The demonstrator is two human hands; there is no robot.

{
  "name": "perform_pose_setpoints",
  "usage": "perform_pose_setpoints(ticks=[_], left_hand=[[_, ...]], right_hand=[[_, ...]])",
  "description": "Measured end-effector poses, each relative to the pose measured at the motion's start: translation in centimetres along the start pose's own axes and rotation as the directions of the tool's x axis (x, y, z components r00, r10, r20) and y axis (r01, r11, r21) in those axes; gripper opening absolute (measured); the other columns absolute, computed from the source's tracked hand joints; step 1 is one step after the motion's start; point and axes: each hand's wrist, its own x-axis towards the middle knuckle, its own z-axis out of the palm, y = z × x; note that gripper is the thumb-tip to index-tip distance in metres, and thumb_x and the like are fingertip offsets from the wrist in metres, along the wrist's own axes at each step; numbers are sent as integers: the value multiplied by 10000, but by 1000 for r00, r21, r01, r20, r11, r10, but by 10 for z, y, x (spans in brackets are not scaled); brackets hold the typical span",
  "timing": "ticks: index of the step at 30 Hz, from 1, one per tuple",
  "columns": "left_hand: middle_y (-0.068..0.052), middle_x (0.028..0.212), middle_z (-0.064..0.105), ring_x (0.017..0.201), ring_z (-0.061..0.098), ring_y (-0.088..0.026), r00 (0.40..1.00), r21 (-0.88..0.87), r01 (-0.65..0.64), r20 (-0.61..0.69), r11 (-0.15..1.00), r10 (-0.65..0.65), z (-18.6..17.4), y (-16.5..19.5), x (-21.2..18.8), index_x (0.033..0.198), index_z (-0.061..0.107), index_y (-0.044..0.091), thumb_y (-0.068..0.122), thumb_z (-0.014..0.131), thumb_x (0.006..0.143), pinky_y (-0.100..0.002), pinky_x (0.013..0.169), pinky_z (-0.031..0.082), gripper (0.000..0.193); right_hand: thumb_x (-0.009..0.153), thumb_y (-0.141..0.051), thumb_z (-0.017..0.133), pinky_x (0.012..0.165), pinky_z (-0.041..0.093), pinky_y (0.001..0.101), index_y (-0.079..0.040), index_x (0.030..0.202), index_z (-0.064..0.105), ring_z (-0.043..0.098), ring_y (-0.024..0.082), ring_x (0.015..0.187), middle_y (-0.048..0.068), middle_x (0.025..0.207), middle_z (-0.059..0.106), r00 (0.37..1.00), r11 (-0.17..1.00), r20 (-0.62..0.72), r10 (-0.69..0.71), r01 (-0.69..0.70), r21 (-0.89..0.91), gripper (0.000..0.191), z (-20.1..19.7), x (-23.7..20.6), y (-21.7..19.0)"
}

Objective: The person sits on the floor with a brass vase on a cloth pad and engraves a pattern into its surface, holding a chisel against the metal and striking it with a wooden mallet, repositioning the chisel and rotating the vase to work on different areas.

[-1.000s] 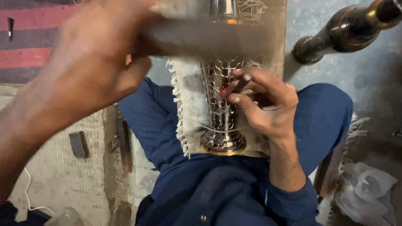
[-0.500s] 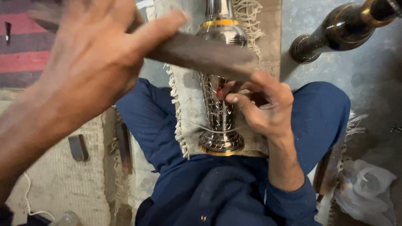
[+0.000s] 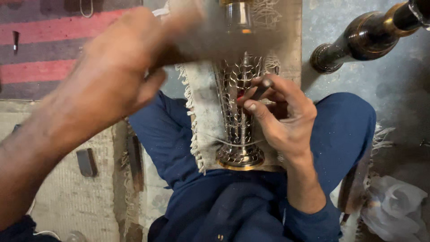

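A pierced, engraved silver-coloured metal vase [image 3: 239,130] lies lengthwise on a frayed cloth pad [image 3: 204,116] across my lap, its gold-rimmed foot toward me. My right hand [image 3: 282,121] pinches a thin metal punch [image 3: 260,92] against the vase's body. My left hand [image 3: 112,85], raised at the left, grips a hammer [image 3: 224,40] whose head is a motion blur above the vase's upper part. The vase's neck is partly hidden behind that blur.
A dark turned metal piece with brass rings [image 3: 358,38] lies on the grey floor at the upper right. A red-striped rug [image 3: 45,67] is at the upper left. Small metal tools [image 3: 86,162] lie on the mat by my left knee. A white plastic bag [image 3: 394,206] sits at the lower right.
The hammer in my left hand came down toward the punch, then rose again and is now blurred above it. My right hand stays on the vase with the punch.
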Motion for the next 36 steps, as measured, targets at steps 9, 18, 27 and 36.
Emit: perform_pose_setpoints(ticks=[9, 18, 27, 36], left_hand=[[-170, 958, 646, 873, 632, -360, 991, 353, 32, 112, 935, -76, 9, 0, -13, 1478, 580, 237, -11, 684, 896, -487, 767, 507, 641], [-208, 1125, 698, 1048, 710, -278, 890, -394, 415, -11, 820, -455, 76, -46, -99, 1419, 517, 35, 101, 699, 869, -392, 922, 544, 584], [-180, 996, 702, 818, 650, -242, 706, -647, 657, 345, 388, -619, 204, -8, -209, 1492, 394, 100, 146, 737, 823, -417, 734, 556, 753], [-268, 1015, 732, 985, 690, -454, 722, -443, 673, 567, 593, -396, 208, 58, -195, 1556, 340, 226, 349, 701, 877, -525, 842, 541, 779]], right_hand=[[960, 78, 730, 717, 628, 284, 26, 1307, 620, 767, 185, 872, 107, 916, 750, 998, 987, 65, 2, 9, -161, 368, -10, 16, -4], [1065, -4, 590, 751, 552, 320, -41, 1290, 515, 595, 165, 807, 66, 907, 591, 949, 939, -311, 62, 50, 339, 240, -77, -10, 14], [1088, -108, 582, 723, 470, 297, 15, 1056, 546, 530, 152, 762, 77, 864, 571, 854, 721, -520, -8, -356, -595, 132, -156, -80, 51], [1023, -336, 808, 798, 507, 342, -1, 1126, 661, 616, 161, 846, 121, 941, 677, 827, 441, -561, 18, -511, -738, 380, -198, -33, 66]])
